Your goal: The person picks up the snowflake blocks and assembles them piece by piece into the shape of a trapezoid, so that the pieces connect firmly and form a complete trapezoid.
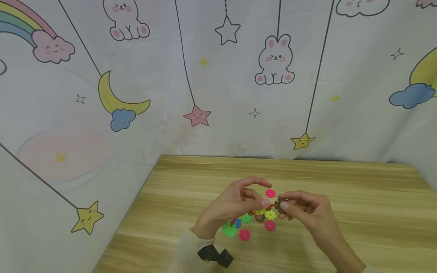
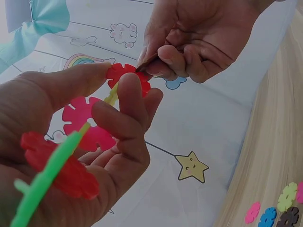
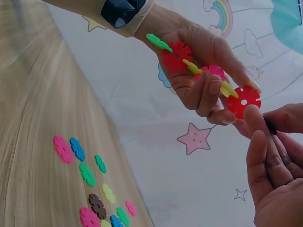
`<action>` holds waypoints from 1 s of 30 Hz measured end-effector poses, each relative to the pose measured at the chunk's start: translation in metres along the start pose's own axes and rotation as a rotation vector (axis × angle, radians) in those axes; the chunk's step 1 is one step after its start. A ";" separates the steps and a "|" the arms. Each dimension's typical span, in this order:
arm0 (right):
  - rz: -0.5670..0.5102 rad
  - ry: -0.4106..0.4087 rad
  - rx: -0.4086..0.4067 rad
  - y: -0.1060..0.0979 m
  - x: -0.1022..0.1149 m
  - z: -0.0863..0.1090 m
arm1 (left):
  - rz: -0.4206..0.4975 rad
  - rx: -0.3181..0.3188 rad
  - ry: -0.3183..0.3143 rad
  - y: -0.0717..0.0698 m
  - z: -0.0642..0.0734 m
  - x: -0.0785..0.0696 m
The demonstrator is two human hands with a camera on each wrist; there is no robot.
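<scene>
Red, pink, yellow and green plastic snowflake discs are slotted into a short chain (image 3: 201,71), held up across the upper middle of the right wrist frame. The chain is gripped by the left hand (image 1: 232,204), thumb and curled fingers closed round it; the end red disc (image 2: 128,78) is pinched at the fingertips. A brown disc (image 2: 147,62) is pinched edge-on between thumb and forefinger of the right hand (image 1: 302,208) and is seen touching the rim of the end red disc in the upper middle of the left wrist frame. Both hands are held above the wooden table (image 1: 358,212), low centre of the head frame. Loose discs (image 1: 254,223) in pink, green, blue, yellow and brown lie scattered on the table beneath the hands. A patterned curtain (image 1: 205,76) fills the upper frame.
</scene>
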State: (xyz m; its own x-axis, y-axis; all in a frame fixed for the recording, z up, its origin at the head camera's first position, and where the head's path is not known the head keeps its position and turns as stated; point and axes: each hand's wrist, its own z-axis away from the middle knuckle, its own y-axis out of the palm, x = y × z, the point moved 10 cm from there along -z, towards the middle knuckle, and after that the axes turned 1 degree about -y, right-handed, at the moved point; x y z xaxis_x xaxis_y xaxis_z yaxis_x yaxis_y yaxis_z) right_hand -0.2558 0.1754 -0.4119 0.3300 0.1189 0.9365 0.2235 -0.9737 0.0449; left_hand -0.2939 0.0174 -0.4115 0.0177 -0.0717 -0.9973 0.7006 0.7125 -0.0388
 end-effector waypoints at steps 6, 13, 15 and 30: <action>0.057 0.017 0.031 0.003 0.001 -0.002 | 0.001 -0.002 -0.004 0.001 0.001 0.001; 0.124 0.021 0.089 0.008 0.003 -0.007 | 0.000 0.002 0.040 0.001 0.002 -0.003; 0.125 0.010 0.099 0.009 0.004 -0.008 | -0.010 -0.003 0.057 0.002 0.002 -0.005; 0.194 0.071 0.092 0.005 0.001 -0.009 | -0.120 -0.097 0.108 -0.009 0.000 -0.009</action>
State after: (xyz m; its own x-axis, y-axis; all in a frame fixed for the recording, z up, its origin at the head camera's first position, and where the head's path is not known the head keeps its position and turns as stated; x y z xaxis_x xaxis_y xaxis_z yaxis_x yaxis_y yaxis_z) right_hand -0.2626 0.1685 -0.4073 0.3103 -0.0863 0.9467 0.2457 -0.9548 -0.1675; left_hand -0.3003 0.0110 -0.4021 -0.1419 -0.0884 -0.9859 0.6212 0.7675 -0.1582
